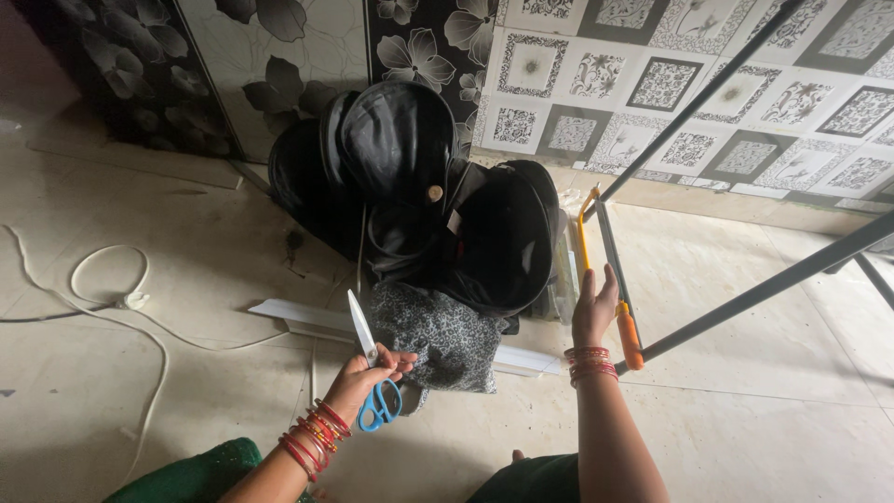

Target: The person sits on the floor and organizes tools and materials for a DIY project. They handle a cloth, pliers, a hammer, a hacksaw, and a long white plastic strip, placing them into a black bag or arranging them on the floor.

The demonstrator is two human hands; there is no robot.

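Note:
My left hand [368, 377] grips a pair of scissors [370, 363] with blue handles, the closed blades pointing up and away. My right hand [594, 307] reaches out with fingers extended and touches a hacksaw [605, 270] with an orange frame and handle that leans against a dark metal frame [745, 289]. Between the hands lies a grey patterned cloth [438, 335] on the floor, in front of an open black bag [438, 205]. Red bangles circle both wrists.
A white cable [102, 298] loops over the beige tiled floor at left. White flat strips [298, 317] lie under the cloth. Patterned wall panels stand behind the bag. My green-clad knees are at the bottom edge.

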